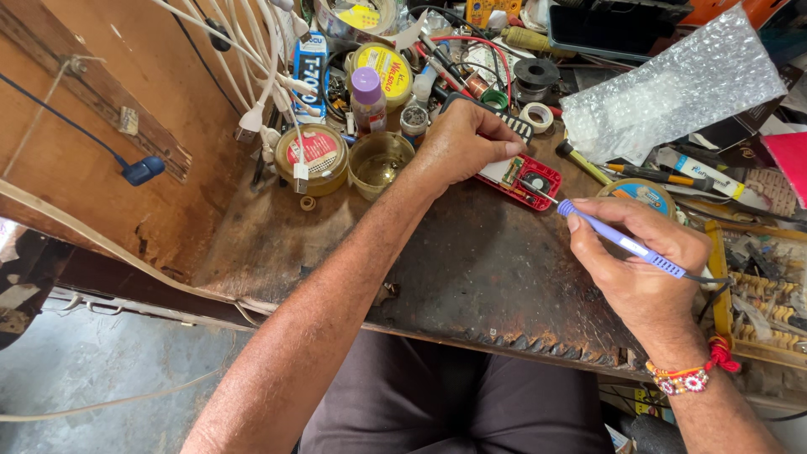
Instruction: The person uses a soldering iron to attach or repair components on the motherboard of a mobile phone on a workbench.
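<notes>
**Soldering on a red gadget, both hands busy**

So starting from the left: there's a round tin (312,155) with a red label and a small cup (378,162) of clear liquid sitting on the dark, worn counter (471,269), with white cables (267,76) hanging down over them. Just right of the cup is the left hand (458,143), arm stretched out across the counter from lower left, knuckles up, fingers curled down and pinching the near end of the red device (519,178). The device lies flat on the counter, opened up so you can see the board inside, right under the fingertips.

Further right, the right hand (643,261) is wrapped around a lilac soldering iron (620,241) like a pen, thumb on top, wrist bent in, with a bead bracelet (693,376) on it. The iron's tip points up-left and lands on the device's right side, so the device sits between the two hands. Bubble wrap (672,88) sits behind.
</notes>
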